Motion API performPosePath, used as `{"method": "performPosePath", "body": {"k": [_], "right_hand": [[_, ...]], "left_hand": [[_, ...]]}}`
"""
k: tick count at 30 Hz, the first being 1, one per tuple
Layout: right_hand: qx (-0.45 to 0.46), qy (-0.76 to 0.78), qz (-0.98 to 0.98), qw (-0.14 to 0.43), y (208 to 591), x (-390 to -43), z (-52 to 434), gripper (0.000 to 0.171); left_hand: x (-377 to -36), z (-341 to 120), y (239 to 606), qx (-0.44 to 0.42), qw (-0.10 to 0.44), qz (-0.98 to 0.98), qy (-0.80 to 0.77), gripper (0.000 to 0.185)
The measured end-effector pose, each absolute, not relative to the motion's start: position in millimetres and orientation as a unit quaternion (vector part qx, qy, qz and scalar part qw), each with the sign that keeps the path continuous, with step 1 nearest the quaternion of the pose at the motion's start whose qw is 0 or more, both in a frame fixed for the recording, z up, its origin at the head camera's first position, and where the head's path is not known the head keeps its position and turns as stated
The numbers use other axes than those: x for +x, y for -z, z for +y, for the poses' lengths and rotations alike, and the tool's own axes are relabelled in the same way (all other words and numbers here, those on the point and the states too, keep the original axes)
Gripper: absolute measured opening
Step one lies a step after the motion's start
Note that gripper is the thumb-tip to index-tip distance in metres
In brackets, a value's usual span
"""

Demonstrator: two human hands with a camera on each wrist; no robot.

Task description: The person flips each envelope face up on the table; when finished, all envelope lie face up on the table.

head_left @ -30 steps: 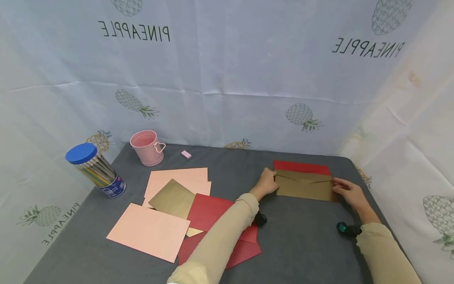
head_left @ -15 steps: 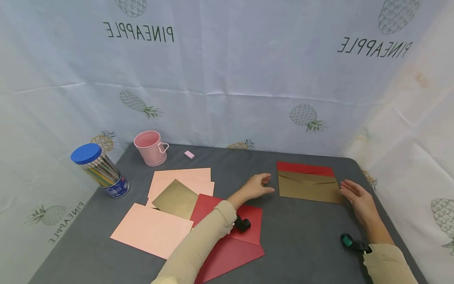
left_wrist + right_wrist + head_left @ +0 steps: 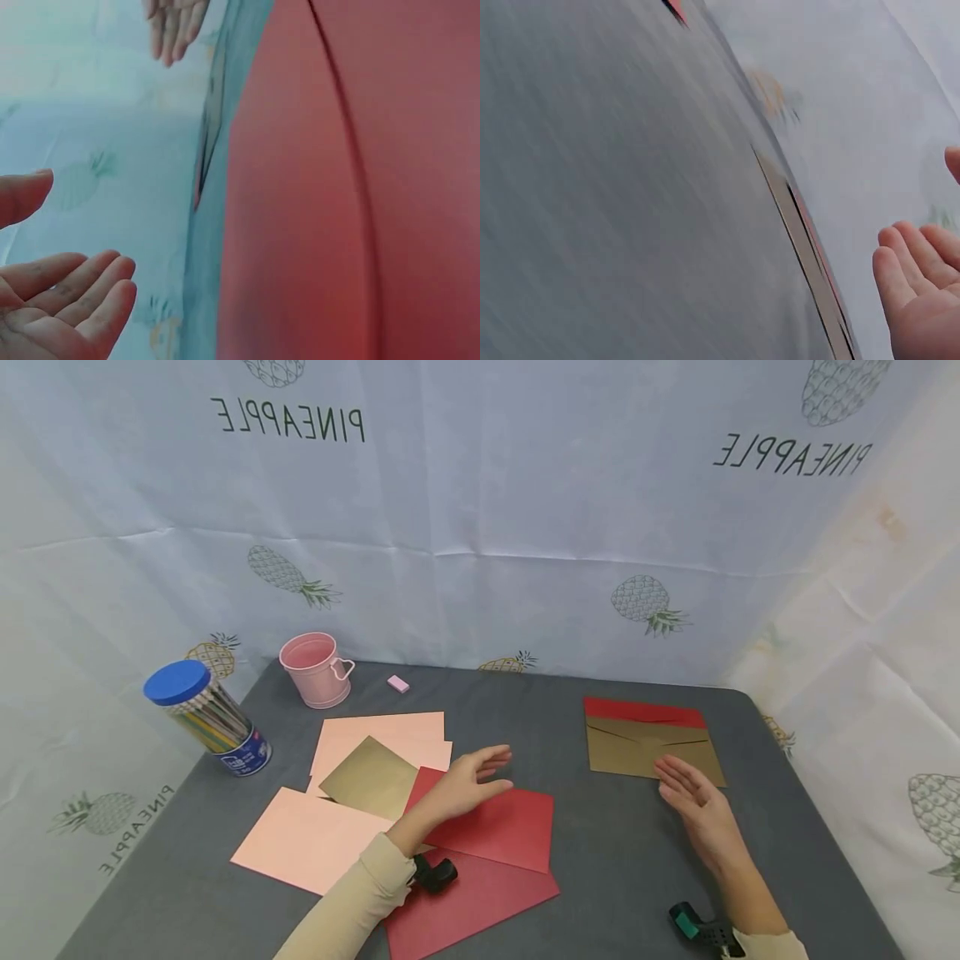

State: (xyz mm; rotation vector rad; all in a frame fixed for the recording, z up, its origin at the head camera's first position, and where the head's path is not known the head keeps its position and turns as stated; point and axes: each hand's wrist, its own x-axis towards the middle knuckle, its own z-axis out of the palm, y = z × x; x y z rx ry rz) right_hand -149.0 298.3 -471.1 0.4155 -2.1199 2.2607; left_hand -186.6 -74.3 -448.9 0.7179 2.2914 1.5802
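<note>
Hovering over the red envelope (image 3: 501, 827) in the lower middle of the head view, the left hand (image 3: 462, 782) has its fingers straight and apart and holds nothing; I judge this the step of reaching for one more envelope, and the next move calls for lowering the fingers flat onto that red sheet and getting a thumb under one edge. The right hand (image 3: 693, 795), right of centre, is likewise spread and empty, fingertips just over the near edge of the gold envelope (image 3: 651, 751), which lies on a red one (image 3: 643, 712) at the right of the grey desk (image 3: 622, 860). The red envelope under the left hand lies flat, its long axis running left to right with a slight tilt down to the right; a second red one (image 3: 480, 906) lies below it. In the left wrist view, red paper (image 3: 352, 195) fills the right half and the left hand's fingers (image 3: 82, 292) show relaxed at lower left. In the right wrist view, blurred desk (image 3: 615, 210) fills the left, and the right hand's fingers (image 3: 911, 281) at lower right are straight, touching nothing.
</note>
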Motion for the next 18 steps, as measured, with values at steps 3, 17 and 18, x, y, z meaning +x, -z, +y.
{"method": "performPosePath", "body": {"k": [3,17,18], "right_hand": [[0.13,-0.706,-0.696,-0.02,473.9,-143.0,276.2,0.054],[0.155,-0.662,-0.727,-0.094,479.3,-134.3,199.0,0.061],[0.153,-0.66,-0.729,-0.099,479.4,-132.9,195.4,0.062]], "left_hand": [[-177.9,-95.7,452.5,0.236,0.109,0.786,-0.561,0.06],[-160.1,-159.2,471.8,0.135,0.021,0.831,-0.539,0.061],[-159.6,-161.9,471.2,0.13,0.025,0.836,-0.533,0.061]]}}
